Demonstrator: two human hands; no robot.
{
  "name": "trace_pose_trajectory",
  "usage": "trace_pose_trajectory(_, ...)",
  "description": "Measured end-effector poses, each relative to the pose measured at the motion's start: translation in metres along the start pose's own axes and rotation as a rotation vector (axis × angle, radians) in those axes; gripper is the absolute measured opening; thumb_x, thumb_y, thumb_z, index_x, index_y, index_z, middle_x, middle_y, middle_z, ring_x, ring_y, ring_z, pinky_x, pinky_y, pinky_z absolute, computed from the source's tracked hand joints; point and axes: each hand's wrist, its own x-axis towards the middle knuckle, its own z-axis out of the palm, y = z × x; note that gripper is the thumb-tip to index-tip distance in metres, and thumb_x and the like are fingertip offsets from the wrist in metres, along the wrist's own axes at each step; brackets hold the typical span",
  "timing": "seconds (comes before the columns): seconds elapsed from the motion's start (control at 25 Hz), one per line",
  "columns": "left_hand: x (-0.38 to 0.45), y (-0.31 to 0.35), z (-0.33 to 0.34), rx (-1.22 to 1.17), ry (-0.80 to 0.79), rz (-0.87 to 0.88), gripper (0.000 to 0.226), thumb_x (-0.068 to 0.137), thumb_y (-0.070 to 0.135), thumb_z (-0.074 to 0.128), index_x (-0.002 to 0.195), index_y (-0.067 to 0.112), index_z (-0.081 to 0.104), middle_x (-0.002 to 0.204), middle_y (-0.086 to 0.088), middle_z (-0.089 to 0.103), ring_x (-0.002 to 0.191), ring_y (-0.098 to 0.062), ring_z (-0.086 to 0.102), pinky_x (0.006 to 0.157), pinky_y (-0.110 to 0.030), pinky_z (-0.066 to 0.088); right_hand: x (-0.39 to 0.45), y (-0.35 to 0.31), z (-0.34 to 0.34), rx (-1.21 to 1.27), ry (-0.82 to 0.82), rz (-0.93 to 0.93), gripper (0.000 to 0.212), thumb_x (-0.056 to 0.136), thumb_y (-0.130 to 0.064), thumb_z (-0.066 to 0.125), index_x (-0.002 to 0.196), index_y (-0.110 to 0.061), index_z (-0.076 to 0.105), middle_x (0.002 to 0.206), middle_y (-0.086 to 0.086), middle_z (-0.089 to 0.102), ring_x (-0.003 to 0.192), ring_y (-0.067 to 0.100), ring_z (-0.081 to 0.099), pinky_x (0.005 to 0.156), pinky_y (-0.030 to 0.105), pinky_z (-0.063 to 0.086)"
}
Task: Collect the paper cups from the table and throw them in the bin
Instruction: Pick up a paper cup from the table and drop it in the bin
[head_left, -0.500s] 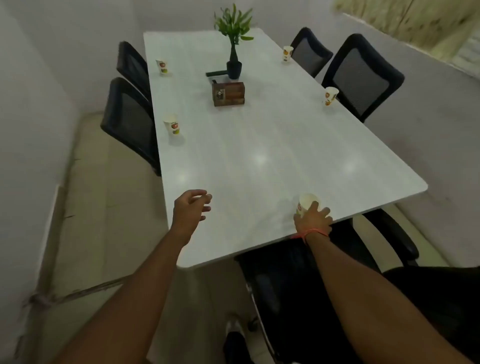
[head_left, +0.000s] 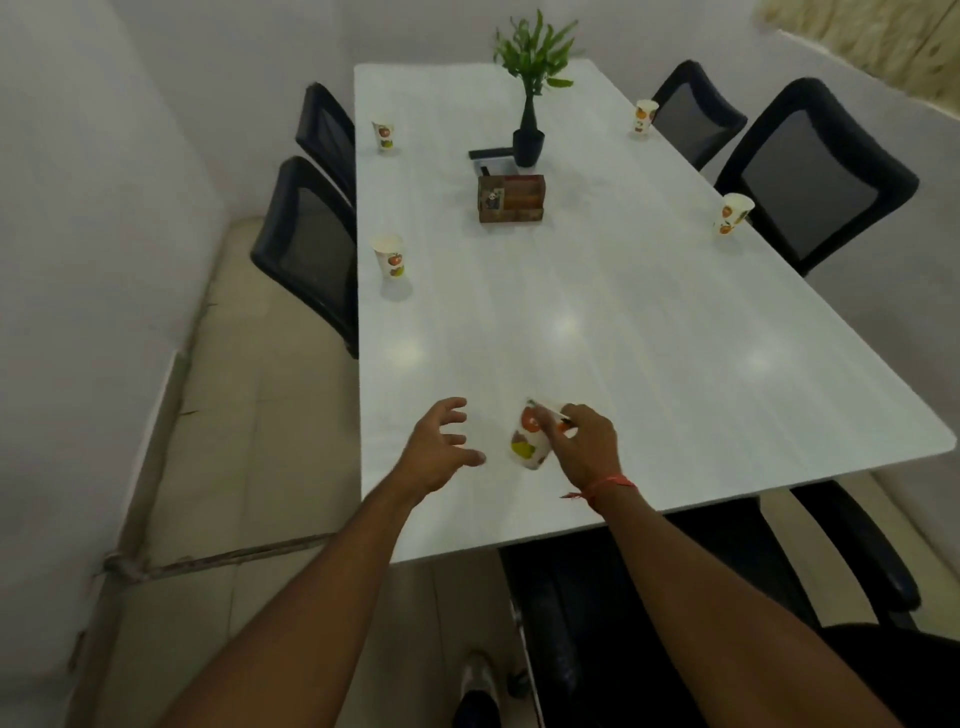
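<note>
My right hand (head_left: 584, 447) grips a white paper cup (head_left: 529, 446) with a fruit print, lifted and tilted over the near end of the white table (head_left: 649, 332). My left hand (head_left: 441, 447) hovers open just left of that cup, fingers spread, not touching it. Several more printed cups stand upright on the table: one at the left edge (head_left: 389, 257), one farther back left (head_left: 384, 136), one at the right edge (head_left: 732, 213) and one at the far right (head_left: 644, 115). No bin is in view.
A potted plant (head_left: 530, 88), a wooden box (head_left: 511, 198) and a dark flat item (head_left: 491, 154) sit mid-table. Black mesh chairs line the left (head_left: 311, 244) and right (head_left: 815, 171) sides; another chair (head_left: 649, 597) stands at the near end. Walls stand close on both sides.
My right hand has lifted the near cup off the table edge and carried it left toward my left hand. The left hand has opened wider and the view has shifted.
</note>
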Motion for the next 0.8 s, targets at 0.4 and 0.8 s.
trace_pose_trajectory(0.4, -0.191, -0.041, -0.057, -0.196, 0.364, 0.143, 0.070, 0.066, 0.005, 0.086, 0.129, 0.011, 0.055, 0.121, -0.005, 0.065, 0.105, -0.021, 0.063, 0.081, -0.026, 0.055, -0.153, -0.135, 0.015, 0.272, -0.185, -0.317, 0.053, 0.085, -0.049, 0.068, 0.129, -0.025, 0.051, 0.111, -0.003, 0.062, 0.091, 0.012, 0.062, 0.075, 0.019, 0.050)
trace_pose_trajectory(0.8, -0.476, -0.139, -0.073, -0.294, 0.984, 0.033, 0.079, 0.057, 0.006, 0.090, 0.127, 0.015, 0.053, 0.122, -0.005, 0.063, 0.109, -0.024, 0.062, 0.094, -0.040, 0.054, -0.368, -0.198, 0.052, 0.311, -0.670, -0.526, 0.041, 0.080, -0.030, 0.078, 0.115, -0.019, 0.060, 0.095, 0.006, 0.065, 0.073, 0.010, 0.060, 0.064, 0.014, 0.049)
